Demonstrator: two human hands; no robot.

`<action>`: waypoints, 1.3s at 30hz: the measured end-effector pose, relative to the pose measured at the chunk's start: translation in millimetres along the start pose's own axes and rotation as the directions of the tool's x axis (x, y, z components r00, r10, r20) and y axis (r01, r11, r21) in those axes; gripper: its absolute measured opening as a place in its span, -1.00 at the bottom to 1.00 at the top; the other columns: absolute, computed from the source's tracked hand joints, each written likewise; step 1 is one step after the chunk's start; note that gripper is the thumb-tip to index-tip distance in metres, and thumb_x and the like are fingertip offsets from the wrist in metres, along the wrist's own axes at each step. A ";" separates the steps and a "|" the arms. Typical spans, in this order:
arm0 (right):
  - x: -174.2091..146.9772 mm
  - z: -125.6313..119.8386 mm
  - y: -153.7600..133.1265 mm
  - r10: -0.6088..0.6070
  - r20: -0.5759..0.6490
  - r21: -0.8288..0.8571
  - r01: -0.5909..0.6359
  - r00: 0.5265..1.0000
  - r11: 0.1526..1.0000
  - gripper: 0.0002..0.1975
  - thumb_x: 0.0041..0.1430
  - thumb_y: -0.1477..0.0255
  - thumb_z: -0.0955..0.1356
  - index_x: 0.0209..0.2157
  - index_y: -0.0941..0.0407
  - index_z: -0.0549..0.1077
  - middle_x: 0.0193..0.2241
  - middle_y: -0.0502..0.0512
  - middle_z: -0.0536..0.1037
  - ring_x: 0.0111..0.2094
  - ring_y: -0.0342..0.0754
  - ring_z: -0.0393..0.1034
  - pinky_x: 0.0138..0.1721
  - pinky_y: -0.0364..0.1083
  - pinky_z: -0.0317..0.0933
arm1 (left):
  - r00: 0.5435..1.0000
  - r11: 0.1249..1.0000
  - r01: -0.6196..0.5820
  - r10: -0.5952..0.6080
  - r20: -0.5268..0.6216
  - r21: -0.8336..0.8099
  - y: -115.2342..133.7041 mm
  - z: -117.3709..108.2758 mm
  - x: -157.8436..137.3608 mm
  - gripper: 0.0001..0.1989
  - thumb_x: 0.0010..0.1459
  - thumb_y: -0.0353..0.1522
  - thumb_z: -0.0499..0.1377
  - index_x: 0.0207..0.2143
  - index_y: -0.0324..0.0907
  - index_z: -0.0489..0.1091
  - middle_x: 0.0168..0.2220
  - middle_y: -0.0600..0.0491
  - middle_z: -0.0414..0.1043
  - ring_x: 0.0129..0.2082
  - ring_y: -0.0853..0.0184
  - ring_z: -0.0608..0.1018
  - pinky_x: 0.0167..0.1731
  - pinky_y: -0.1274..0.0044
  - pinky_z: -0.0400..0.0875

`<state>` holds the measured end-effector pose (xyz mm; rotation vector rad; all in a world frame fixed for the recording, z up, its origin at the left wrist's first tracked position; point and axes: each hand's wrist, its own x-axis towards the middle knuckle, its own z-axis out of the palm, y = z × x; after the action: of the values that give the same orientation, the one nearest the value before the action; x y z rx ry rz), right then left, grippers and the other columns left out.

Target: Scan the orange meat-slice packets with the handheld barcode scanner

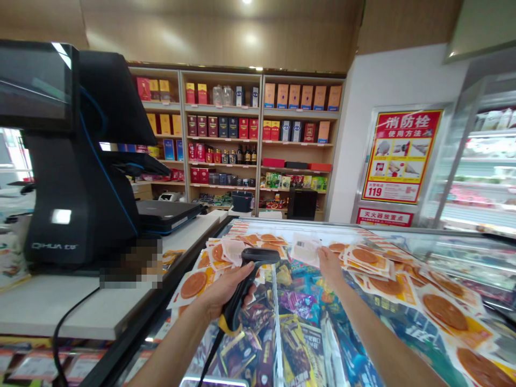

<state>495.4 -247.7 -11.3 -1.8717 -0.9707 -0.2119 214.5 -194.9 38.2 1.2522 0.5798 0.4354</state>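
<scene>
My left hand (226, 287) is wrapped round the handle of a black barcode scanner (258, 255) with a yellow lower end; its head points right and its cable runs down toward me. My right hand (329, 264) pinches the edge of a pale, flat packet (305, 250), its back side with a small printed label facing me. The packet is just right of the scanner head, apart from it. Both hands are above a glass-topped freezer (278, 322). Flat packets with round brown pieces (368, 255) lie on the glass at right, and more packets (193, 284) lie at left.
A black checkout terminal (76, 177) stands on the white counter (72, 306) at left, with a black cable hanging off it. Wrapped goods (300, 303) show under the glass. Shelves of boxes (221, 126) line the back wall; a red sign (403, 156) hangs at right.
</scene>
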 end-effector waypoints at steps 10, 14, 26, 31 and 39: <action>29.0 -73.8 40.8 -0.269 -0.377 -0.423 0.093 0.886 0.901 -0.61 -0.01 0.46 0.08 -0.20 0.15 0.37 -0.35 0.11 0.48 -0.37 -0.06 0.31 -0.35 -0.12 0.08 | 0.997 0.998 -0.022 0.018 -0.073 -0.066 4.6 -22.9 1.9 -0.64 -0.12 -0.07 0.04 -0.49 -0.21 0.17 -0.66 0.16 0.23 -0.74 0.54 0.28 -0.73 0.68 0.14; 24.6 -83.8 69.2 -0.435 -0.212 -0.635 0.215 0.875 0.742 -0.63 -0.01 0.50 0.06 -0.24 0.17 0.38 -0.26 0.12 0.45 -0.24 -0.04 0.28 -0.22 -0.04 0.02 | 0.990 0.998 -0.043 0.037 -0.135 -0.036 8.0 -25.0 1.1 -0.64 -0.13 -0.07 0.05 -0.47 -0.20 0.17 -0.67 0.16 0.24 -0.74 0.55 0.28 -0.72 0.69 0.14; -0.2 -54.5 51.2 -0.331 -0.113 -0.672 0.174 0.937 0.720 -0.64 -0.03 0.45 0.11 -0.18 0.17 0.31 -0.08 0.23 0.29 -0.03 0.08 0.09 -0.04 0.16 -0.24 | 0.959 0.999 -0.050 0.045 -0.280 -0.010 11.9 -49.8 -6.4 -0.61 -0.17 -0.06 0.07 -0.54 -0.23 0.21 -0.68 0.16 0.23 -0.74 0.55 0.26 -0.75 0.69 0.13; -20.6 12.4 -9.4 -0.298 0.131 -0.443 0.325 0.946 0.836 -0.61 -0.04 0.38 0.13 -0.13 0.14 0.28 -0.05 0.16 0.27 -0.01 0.03 0.07 -0.02 0.12 -0.20 | 0.961 0.997 -0.050 0.034 -0.273 -0.053 8.4 -64.8 -12.2 -0.62 -0.16 -0.06 0.06 -0.57 -0.24 0.21 -0.67 0.15 0.23 -0.74 0.56 0.26 -0.76 0.70 0.13; -47.4 86.8 -62.3 -0.354 0.496 -0.220 0.509 0.793 0.832 -0.46 -0.15 0.41 0.21 -0.02 0.11 0.16 0.01 0.10 0.20 0.02 -0.03 0.02 0.02 0.01 -0.18 | 0.962 0.996 -0.055 0.035 -0.270 -0.068 8.0 -77.3 -25.3 -0.65 -0.10 -0.09 0.04 -0.53 -0.23 0.20 -0.67 0.16 0.23 -0.74 0.57 0.25 -0.77 0.73 0.10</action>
<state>397.9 -188.7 -37.5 -2.0243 -1.7897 -0.2557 146.4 -149.8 34.5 1.1438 0.7592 0.6665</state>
